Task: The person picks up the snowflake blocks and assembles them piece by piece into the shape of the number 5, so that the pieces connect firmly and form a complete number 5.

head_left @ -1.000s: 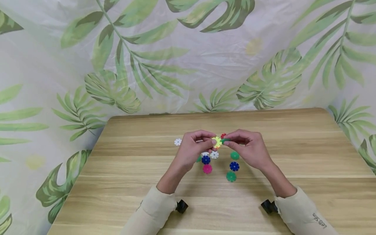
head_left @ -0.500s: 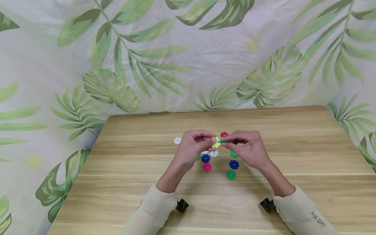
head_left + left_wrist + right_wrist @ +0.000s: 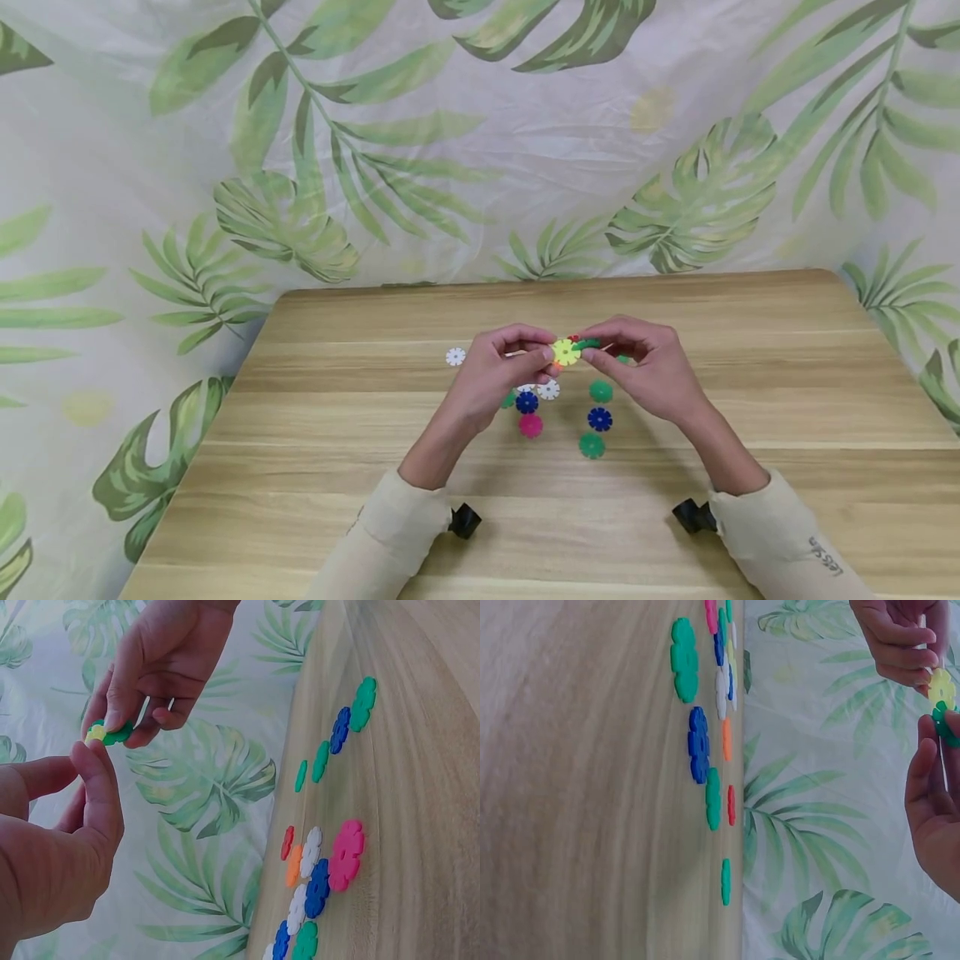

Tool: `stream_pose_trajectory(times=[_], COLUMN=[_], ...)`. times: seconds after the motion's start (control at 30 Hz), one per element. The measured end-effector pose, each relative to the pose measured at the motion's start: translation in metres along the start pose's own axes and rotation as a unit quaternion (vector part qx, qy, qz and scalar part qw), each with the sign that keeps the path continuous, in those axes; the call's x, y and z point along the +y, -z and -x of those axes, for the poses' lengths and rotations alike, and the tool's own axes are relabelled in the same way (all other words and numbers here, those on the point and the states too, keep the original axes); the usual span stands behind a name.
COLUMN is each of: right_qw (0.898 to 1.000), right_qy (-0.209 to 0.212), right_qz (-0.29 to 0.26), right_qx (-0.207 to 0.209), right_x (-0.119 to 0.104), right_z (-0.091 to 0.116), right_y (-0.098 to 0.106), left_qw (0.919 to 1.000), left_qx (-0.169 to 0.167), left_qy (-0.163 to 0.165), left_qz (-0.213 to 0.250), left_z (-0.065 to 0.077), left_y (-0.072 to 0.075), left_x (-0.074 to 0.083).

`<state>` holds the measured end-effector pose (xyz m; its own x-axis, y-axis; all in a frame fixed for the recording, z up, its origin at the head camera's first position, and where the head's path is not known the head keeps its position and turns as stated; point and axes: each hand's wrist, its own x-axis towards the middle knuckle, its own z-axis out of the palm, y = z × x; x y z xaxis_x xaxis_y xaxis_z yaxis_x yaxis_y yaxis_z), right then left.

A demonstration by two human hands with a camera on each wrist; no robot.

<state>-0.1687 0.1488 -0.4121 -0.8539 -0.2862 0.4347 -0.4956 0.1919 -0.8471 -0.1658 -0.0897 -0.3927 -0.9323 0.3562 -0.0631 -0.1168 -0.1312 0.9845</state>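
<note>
My left hand (image 3: pixel 489 379) pinches a yellow notched plastic disc (image 3: pixel 566 352) between thumb and fingers, above the table. From the other side my right hand (image 3: pixel 651 367) holds a green notched disc (image 3: pixel 587 343) between thumb and fingertips. The two discs meet at their edges, the green one turned at an angle to the yellow, as the right wrist view shows with the yellow disc (image 3: pixel 941 688) above the green disc (image 3: pixel 944 722). Fingertips cover part of both discs.
Under the hands, loose discs lie on the wooden table (image 3: pixel 337 467): pink (image 3: pixel 531 426), dark blue (image 3: pixel 600 418), green (image 3: pixel 592 446) and white (image 3: pixel 548 389) among them. One white disc (image 3: pixel 455 357) lies apart at left. A red disc (image 3: pixel 287 843) and an orange disc (image 3: pixel 295 865) are farther back.
The green disc was brought against the yellow one's edge. Both hands have since shifted slightly right and up, the right hand's fingers have spread wider, and more of the green disc shows.
</note>
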Motion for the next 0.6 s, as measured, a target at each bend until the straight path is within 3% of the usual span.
stream_pose_trajectory(times=[0.27,0.6], right_qw=[0.998,0.998], right_qy=[-0.019,-0.037], right_qz=[-0.037,-0.029], right_qx=[-0.044,-0.044], right_x=[-0.0017,-0.0025], right_z=[0.0013,0.0005], right_y=[0.0003,0.0004], left_qw=[1.0000,0.9998], left_qx=[0.004,-0.007], left_qy=[-0.007,-0.013], left_qz=[0.006,-0.011], left_z=[0.0000,0.0008], left_y=[-0.0025,-0.0045], left_x=[-0.0005,-0.0004])
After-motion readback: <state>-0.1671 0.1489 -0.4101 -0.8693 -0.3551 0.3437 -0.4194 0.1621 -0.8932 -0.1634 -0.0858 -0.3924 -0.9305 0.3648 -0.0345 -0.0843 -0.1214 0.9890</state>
